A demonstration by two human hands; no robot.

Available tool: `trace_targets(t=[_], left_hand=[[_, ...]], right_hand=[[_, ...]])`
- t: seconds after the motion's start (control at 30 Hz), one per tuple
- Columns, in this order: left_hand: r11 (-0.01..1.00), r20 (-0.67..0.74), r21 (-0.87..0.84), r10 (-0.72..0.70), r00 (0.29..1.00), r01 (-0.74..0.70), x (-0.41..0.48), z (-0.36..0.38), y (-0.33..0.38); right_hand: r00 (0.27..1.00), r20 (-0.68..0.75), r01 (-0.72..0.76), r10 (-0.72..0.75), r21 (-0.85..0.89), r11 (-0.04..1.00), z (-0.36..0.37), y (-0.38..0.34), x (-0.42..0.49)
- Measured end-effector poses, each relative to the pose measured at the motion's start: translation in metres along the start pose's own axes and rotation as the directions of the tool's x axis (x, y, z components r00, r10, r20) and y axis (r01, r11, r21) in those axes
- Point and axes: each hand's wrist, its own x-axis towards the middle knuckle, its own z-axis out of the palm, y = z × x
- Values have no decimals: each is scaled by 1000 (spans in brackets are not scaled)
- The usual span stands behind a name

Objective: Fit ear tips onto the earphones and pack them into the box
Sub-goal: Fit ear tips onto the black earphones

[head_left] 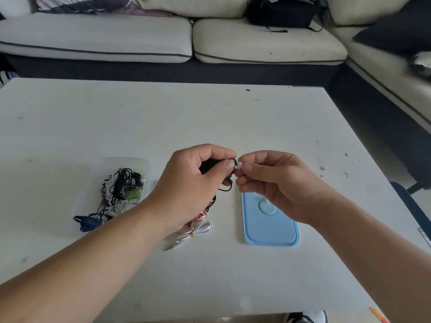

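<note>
Surface: a white table (pixel 163 117), marked with scattered specks and small stains. Beyond its far edge stands a cream sofa (pixel 268 43) with dark piping; a black bag (pixel 279 12) rests on it at the back. A shoe (pixel 305 317) shows below the near table edge.

On the table, left of centre, a clear box (pixel 102 166) holds tangled earphones (pixel 121 190) in black, white, green and blue. A light blue lid (pixel 270 227) lies flat to the right, partly under the right wrist. Between box and lid lies a white and pink bundle (pixel 198 231) of cable.

Hands: both forearms reach in from the near edge and meet above the table's centre, raised off the surface.

Grip: the left hand (pixel 193 180) is curled round a black earphone (pixel 210 165), bunched cable in the palm, a loop of black cable (pixel 225 188) hanging beneath. The right hand (pixel 277 183) pinches a white ear tip (pixel 239 164) between thumb and forefinger, its other fingers curled under. The tip is held against the earbud at the left thumb's end; whether it is seated cannot be told
</note>
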Motion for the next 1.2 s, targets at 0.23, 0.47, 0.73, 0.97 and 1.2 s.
trace_targets(t=[0.23,0.47,0.73,0.97,1.2], left_hand=[[1000,37,-11,14,999,-13,1,-2,0],[990,72,-133,-36,997,45,1,1,1],[939,129,-304,-126,984,160,-1,6,-1],[938,121,-306,-132,984,163,-2,9,-2],[969,67,-214,-109,992,120,1,11,-5]], right_hand=[[999,47,-13,15,-42,999,-3,3,-1],[998,56,37,-34,-62,997,-5,4,-2],[994,90,67,-61,-57,996,-8,4,-3],[994,90,67,-60,-74,995,-12,3,-4],[996,-14,82,-83,-78,994,-12,1,-3]])
